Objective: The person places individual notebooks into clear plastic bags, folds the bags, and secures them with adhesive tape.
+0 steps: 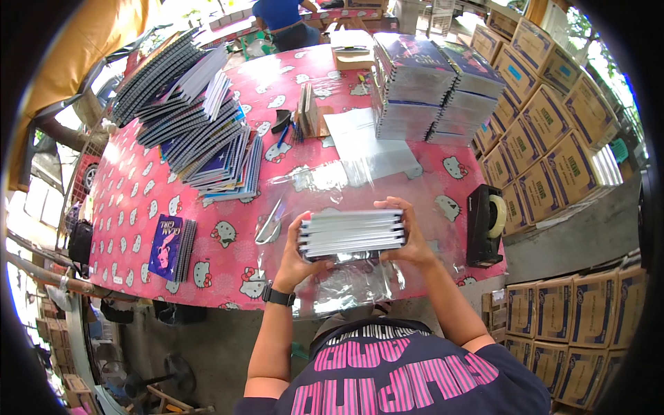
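Observation:
Between my two hands is a stack of spiral notebooks (351, 234), its white page edges facing up. My left hand (296, 257) grips the left end, thumb along the near side. The right hand (411, 238) clasps the opposite end, its fingers around the far corner. Beneath the stack, clear plastic wrap (360, 285) spreads over the pink table (131, 207) and reaches its near edge. White sheets (370, 146) lie just beyond the plastic. A black tape dispenser (483, 228) with a roll of tape stands to the right of my right hand.
A leaning heap of spiral notebooks (200, 131) fills the far left. A small purple notebook pile (169, 249) lies nearer. Tall wrapped notebook stacks (411, 83) stand at the far right. Cardboard boxes (546, 138) rise beyond the table's right side. A person in blue (283, 17) is at the back.

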A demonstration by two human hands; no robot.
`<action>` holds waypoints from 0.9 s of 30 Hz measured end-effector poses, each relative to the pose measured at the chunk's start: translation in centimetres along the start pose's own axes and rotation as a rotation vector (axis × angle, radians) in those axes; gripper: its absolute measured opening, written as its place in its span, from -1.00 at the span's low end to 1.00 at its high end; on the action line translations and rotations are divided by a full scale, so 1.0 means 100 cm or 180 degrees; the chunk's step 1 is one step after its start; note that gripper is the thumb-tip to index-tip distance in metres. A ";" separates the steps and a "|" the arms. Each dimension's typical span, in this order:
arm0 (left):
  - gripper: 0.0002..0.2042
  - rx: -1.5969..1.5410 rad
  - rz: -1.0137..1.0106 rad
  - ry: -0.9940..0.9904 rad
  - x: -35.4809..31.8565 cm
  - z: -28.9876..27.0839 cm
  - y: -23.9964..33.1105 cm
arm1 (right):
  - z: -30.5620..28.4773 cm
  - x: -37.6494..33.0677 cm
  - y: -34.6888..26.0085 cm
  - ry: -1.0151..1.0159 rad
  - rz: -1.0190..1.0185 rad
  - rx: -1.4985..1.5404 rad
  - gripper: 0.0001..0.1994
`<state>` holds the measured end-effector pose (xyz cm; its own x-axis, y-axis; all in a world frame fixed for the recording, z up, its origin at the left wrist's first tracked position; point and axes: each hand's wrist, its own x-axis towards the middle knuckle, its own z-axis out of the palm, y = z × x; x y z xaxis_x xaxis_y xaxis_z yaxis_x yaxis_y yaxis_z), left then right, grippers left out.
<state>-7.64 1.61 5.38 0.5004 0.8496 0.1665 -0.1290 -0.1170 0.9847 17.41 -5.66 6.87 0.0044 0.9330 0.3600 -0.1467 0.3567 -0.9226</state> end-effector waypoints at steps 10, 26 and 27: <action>-0.16 -0.0346 -0.0169 -0.0266 0.006 -0.001 -0.003 | 0.024 -0.020 0.021 0.0859 0.0638 0.0056 -0.15; -0.50 0.2006 0.1986 -0.0735 0.007 0.011 0.063 | 0.004 -0.030 -0.004 0.1236 0.2867 0.2771 -0.65; -0.61 0.2497 0.2318 -0.1000 0.008 0.009 0.072 | 0.005 -0.024 -0.014 0.1143 0.2754 0.2705 -0.61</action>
<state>-7.42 1.03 12.62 0.7341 0.2911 0.6135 0.0412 -0.9209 0.3875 17.12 -8.42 7.41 -0.1623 0.8531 -0.4958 -0.8228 -0.3944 -0.4092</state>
